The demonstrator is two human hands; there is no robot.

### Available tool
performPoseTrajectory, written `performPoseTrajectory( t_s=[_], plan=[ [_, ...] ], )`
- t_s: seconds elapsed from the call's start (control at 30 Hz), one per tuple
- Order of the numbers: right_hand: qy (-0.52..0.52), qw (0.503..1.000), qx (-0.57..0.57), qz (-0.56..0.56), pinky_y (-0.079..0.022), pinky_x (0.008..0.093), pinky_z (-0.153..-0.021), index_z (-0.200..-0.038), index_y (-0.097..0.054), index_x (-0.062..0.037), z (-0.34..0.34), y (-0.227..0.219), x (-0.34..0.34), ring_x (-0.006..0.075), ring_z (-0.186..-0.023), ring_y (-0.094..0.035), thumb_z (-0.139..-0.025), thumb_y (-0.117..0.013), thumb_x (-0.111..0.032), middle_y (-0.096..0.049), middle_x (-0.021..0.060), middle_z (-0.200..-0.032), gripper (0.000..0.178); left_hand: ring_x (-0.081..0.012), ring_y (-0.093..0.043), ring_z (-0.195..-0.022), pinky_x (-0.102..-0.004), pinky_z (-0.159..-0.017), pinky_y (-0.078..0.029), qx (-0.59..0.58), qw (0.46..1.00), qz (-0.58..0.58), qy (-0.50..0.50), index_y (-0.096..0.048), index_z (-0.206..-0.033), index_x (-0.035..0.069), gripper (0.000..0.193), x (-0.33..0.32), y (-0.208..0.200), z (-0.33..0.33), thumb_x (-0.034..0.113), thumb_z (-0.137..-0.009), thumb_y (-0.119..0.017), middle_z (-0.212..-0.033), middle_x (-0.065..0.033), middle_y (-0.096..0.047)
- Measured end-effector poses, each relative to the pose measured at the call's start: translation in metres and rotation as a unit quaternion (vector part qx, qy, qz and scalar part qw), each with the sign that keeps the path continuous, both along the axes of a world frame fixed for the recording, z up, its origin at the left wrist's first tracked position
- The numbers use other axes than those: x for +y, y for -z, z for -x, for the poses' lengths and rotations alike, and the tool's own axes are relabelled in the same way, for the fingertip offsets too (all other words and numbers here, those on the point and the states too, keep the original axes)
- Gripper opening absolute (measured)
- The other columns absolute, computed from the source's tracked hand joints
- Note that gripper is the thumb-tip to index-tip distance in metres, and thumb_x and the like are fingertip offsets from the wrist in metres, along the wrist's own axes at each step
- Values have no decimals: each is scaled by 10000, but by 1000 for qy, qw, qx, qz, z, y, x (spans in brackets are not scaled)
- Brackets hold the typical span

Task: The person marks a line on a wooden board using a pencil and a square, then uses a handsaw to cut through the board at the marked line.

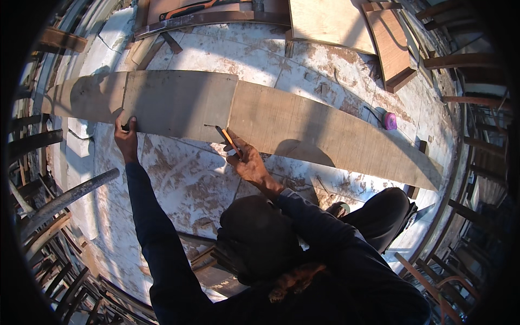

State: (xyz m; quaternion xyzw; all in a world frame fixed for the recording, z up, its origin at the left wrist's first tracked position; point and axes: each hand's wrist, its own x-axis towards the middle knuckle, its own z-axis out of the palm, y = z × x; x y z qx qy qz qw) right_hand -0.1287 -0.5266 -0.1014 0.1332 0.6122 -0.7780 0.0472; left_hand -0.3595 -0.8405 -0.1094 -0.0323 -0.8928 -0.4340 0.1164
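On the pale, stained floor (189,173), the long brown panel (179,103) is stretching across the middle of the frame, from left to right. It could slide or turn out of line, most likely if the hands were leaning unevenly on its lower edge; its sections could also part at the seams if they are only butted together. The panel is looking worn and finely grained, tapering toward both ends, with two seams crossing it and bands of shadow darkening its face.

Left of centre, the left hand (125,141) is touching the lower edge, its thumb and forefinger standing apart; whether the other fingers are clamping from beneath, I cannot tell. At centre, the right hand (250,162) is holding its fingers together around a slim orange pencil-like tool (232,142), the dark tip pointing up and left over the panel. That tip could skid or stray if the wrist were tilting, as shadow is making contact hard to judge. Beside it a short dark streak (209,125) is showing (mark or shadow, I cannot say).
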Motion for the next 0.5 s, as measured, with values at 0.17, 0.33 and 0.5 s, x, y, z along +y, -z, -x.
performPoseTrajectory(
  t_s=[0.17, 0.33, 0.5],
  plan=[
    [14, 999, -34, 28, -446, 281, -838, -1437, -426, -55, 3, -3, -6, 163, -998, -544, -810, -607, 104, -574, 70, -1132, 671, -308, -535, -1197, -419, -1024, -392, 129, 978, 162, -34, -622, -1212, 39, 368, 6, 8, 2, 177, -871, -646, -1288, -169, -579],
    [25, 982, -75, -170, -452, 274, -744, -1204, -584, 32, 11, -23, 5, 148, -832, -544, -867, -639, -87, -597, 65, -904, 361, -382, -379, -1353, -563, -1120, -238, 186, 952, 241, 6, -561, -1302, 98, 477, 68, -7, 0, 263, -866, -656, -1429, -159, -460],
    [137, 944, -74, -290, -457, 308, -680, -1077, -646, 37, 51, -66, 21, 147, -741, -566, -989, -510, -385, -619, 81, -794, 452, -352, -276, -1419, -628, -1110, -184, 80, 951, 299, -24, -505, -1388, 282, 689, 111, -12, -7, 626, -802, -621, -1531, -96, -342]
  ],
)
